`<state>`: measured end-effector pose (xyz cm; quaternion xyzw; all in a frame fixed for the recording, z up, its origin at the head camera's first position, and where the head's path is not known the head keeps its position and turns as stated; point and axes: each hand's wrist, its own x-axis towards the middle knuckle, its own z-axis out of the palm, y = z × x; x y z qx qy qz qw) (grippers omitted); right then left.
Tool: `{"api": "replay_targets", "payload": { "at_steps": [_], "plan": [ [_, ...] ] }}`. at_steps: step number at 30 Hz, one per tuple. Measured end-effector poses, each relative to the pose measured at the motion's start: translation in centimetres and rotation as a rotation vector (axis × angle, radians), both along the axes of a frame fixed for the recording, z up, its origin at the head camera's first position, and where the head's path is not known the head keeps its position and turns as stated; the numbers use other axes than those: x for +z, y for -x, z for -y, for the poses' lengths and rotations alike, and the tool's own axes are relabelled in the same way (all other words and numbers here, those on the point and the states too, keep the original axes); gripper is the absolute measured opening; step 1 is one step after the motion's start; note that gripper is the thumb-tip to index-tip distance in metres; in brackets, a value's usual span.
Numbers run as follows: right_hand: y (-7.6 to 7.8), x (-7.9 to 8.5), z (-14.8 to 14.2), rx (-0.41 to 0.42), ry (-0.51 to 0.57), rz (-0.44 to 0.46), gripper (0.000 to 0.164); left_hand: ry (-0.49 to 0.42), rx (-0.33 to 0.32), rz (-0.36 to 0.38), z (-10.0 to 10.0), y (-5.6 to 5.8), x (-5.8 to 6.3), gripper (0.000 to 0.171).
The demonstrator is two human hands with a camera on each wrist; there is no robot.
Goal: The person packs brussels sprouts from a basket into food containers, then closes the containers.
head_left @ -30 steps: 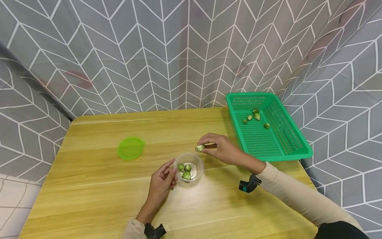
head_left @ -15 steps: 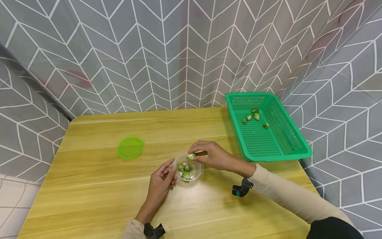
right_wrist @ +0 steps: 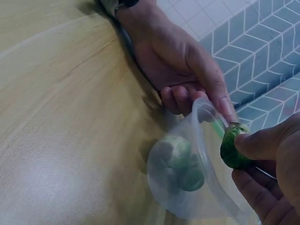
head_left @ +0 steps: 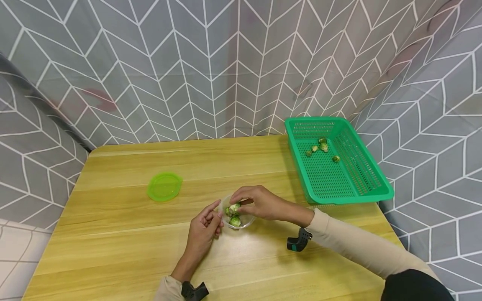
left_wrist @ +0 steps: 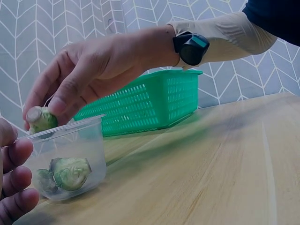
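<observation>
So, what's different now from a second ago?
The right grip has moved left and a little toward the person, bringing the pinched Brussels sprout from beside the clear container to over it. Nothing new was grasped or let go. The left grip stayed at the container's left side; the green basket, the sprouts in it and the green lid stayed put.
</observation>
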<state>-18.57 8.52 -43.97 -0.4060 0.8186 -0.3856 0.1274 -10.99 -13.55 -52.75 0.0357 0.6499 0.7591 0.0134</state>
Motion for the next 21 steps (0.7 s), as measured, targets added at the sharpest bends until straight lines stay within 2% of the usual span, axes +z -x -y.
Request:
{"api": "replay_targets", "payload": {
  "at_steps": [6,11,21],
  "plan": [
    [-0.1,-0.2,0.5,0.044,-0.031,0.045,0.023,0.003,-0.009,-0.009,0.0,0.0,0.0,0.043],
    [-0.1,-0.5,0.8,0.068,-0.055,0.043,0.024,0.005,-0.007,-0.008,0.0,0.0,0.0,0.043],
    [0.0,-1.1,1.2,0.124,-0.063,-0.025,0.026,0.012,-0.005,-0.007,0.0,-0.1,0.0,0.044]
  ]
}}
